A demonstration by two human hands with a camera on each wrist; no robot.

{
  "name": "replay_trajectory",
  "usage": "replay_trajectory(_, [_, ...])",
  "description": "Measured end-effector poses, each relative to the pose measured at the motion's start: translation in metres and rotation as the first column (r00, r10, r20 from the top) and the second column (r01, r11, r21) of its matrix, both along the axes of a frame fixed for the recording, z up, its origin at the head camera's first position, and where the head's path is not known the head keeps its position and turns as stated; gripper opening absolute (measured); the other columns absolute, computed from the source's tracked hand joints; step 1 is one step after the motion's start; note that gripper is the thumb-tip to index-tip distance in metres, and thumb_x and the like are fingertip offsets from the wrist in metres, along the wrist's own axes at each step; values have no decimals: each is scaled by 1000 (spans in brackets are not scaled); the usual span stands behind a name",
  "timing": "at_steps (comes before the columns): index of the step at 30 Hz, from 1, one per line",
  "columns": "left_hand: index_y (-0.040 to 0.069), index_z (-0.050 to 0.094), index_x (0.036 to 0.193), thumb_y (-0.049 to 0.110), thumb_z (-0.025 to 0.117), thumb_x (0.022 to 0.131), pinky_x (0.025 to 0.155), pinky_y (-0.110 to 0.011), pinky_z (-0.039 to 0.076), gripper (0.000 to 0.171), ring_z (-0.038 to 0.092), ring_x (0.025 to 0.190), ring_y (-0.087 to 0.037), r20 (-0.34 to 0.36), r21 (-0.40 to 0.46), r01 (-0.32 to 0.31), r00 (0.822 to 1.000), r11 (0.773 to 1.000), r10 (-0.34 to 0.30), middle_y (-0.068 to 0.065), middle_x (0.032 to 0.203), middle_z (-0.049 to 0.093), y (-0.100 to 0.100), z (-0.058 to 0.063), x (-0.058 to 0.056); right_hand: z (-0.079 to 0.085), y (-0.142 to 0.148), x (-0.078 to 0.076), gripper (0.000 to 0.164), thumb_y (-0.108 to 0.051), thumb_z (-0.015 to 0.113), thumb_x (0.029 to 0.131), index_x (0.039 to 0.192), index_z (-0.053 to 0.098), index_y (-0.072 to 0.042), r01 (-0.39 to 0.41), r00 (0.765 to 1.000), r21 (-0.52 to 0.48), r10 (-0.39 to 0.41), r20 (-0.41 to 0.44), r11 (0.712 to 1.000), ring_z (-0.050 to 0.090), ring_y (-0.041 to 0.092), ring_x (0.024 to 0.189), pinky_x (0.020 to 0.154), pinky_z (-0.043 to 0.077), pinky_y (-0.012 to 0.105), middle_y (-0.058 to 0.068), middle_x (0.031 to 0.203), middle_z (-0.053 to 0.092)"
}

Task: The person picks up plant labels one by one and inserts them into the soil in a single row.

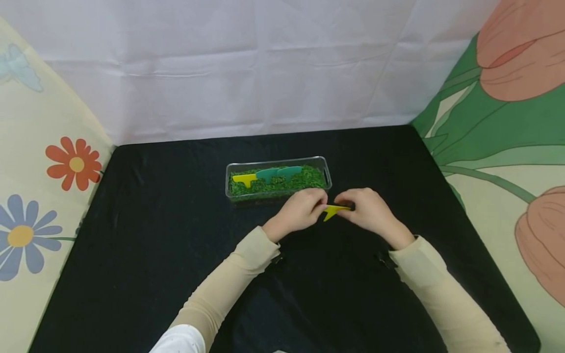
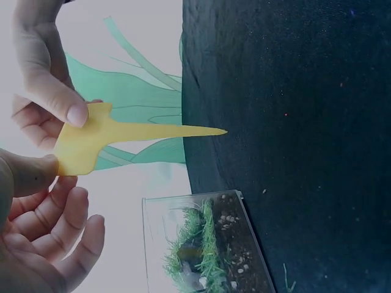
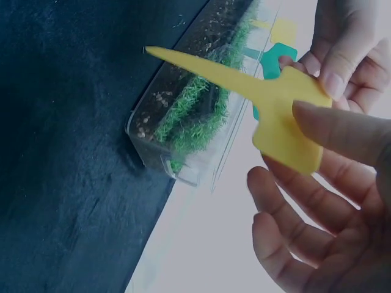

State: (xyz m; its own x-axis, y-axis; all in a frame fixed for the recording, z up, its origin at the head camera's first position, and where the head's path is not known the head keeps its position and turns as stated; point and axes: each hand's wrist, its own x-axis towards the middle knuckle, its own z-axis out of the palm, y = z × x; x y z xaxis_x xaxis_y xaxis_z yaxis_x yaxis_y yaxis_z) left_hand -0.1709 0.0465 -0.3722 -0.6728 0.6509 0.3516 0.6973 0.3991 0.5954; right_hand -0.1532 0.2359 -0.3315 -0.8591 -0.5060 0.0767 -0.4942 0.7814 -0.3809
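Note:
Between my hands is a yellow plant label [image 3: 287, 116] with a broad head and a long pointed stake. My left hand [image 1: 302, 208] pinches one end of its head, and my right hand [image 1: 368, 208] pinches the other, thumb on top. In the left wrist view the label's stake [image 2: 165, 131] points away from both hands, over the black cloth. Just behind my left hand stands a clear plastic box [image 1: 278, 197] filled with soil and green artificial grass [image 1: 315, 176]. Another yellow label [image 1: 244, 179] and two teal labels [image 1: 267, 174] stand upright in the grass.
A black cloth [image 1: 154, 220] covers the table under the box. White fabric [image 1: 265, 73] hangs behind it. Panels printed with flowers [image 1: 72, 164] and tulips [image 1: 521, 54] flank the table on both sides.

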Motion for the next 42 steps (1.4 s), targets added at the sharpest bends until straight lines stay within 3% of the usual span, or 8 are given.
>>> replay_trajectory(7, [9, 53, 81, 7, 57, 88, 59, -22, 38, 9, 46, 63, -11, -27, 7, -19, 999, 1000, 19, 0, 73, 51, 1, 1, 1, 1, -4, -2, 5, -2, 71, 74, 74, 68, -6, -3, 1000, -9, 3, -11, 1000, 54, 12, 57, 56, 45, 33, 2, 70, 64])
replay_trajectory(15, [10, 54, 81, 10, 58, 88, 58, -21, 38, 7, 46, 62, -9, -41, 36, -49, 998, 998, 50, 2, 74, 52, -5, -1, 1, 3, -5, -3, 5, -2, 71, 74, 73, 68, -6, -10, 1000, -14, 10, -20, 1000, 52, 11, 56, 56, 44, 33, 1, 69, 64])
replay_trajectory(22, [11, 56, 84, 13, 58, 88, 57, -21, 39, 5, 46, 62, -8, -3, 19, -82, 997, 996, 82, 2, 74, 53, -20, -4, 6, 7, -6, -2, 6, -2, 71, 73, 75, 68, -8, -4, 999, -10, 3, -42, 1000, 52, 11, 56, 56, 44, 33, 0, 69, 64])
replay_trajectory(30, [12, 59, 87, 15, 58, 88, 59, -23, 40, 4, 47, 63, -8, 42, -63, -103, 994, 993, 106, 3, 76, 54, -43, -13, 16, 12, -6, -2, 6, -3, 71, 75, 81, 70, -5, 24, 998, -8, -24, -56, 1000, 58, 16, 62, 59, 47, 36, 5, 77, 67])
replay_trajectory(42, [11, 61, 89, 13, 60, 87, 57, -24, 41, 4, 48, 63, -8, 43, -85, -152, 987, 985, 156, 3, 76, 55, -70, -31, 31, 21, -6, -4, 10, -2, 71, 75, 85, 70, -3, 15, 996, -41, -19, -82, 999, 61, 21, 67, 61, 49, 38, 10, 82, 67])
